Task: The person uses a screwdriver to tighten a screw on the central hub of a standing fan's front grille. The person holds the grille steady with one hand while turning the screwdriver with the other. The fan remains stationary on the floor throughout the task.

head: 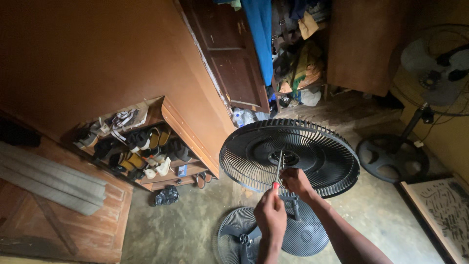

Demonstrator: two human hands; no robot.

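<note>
Left hand (270, 215) grips upright screwdriver (277, 173), tip at fan guard (254, 151) hub.

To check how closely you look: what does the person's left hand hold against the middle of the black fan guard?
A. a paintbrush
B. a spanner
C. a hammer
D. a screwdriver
D: the left hand grips a screwdriver with a thin metal shaft, its tip at the hub of the black fan guard.
</note>
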